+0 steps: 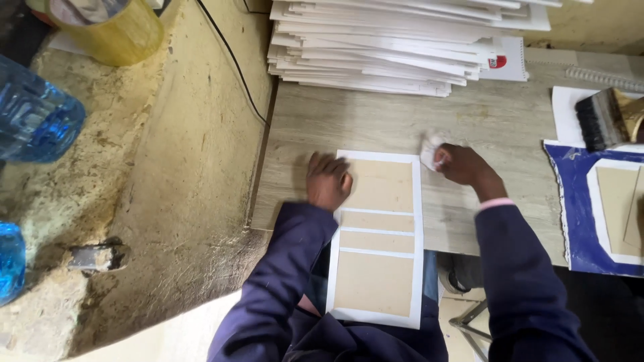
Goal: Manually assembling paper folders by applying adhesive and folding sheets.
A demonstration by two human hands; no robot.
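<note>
- The white cover sheet point(379, 238) lies flat on the wooden counter point(469, 121), with four tan board panels glued on it; its near end hangs over the counter's front edge towards the person's lap.
- The left hand point(329, 181) presses on the sheet's upper left corner, fingers curled down and flat against it, gripping nothing.
- The right hand point(463, 166) sits just beside the sheet's upper right corner, fingers closed around a crumpled white cloth point(429, 147).
- The sheet looks light and thin; the boards probably make it stiff in patches, with flexible strips between them, so it likely folds along those gaps.
- The paper margins look easy to crease or smear; the board panels or the long edges seem the safer places to hold.
- A tall stack of white sheets point(396, 47) stands behind, well apart from the work.
- To the right lie a blue cover piece point(570, 201) with boards on it and a wide brush point(604, 117), near the right arm.
- To the left, off the counter, stand a yellow tub point(114, 30) and blue plastic bottles point(33, 114) on a rough ledge; a black cable point(235, 67) runs down it.
- Nothing lies on the sheet except the left hand.
</note>
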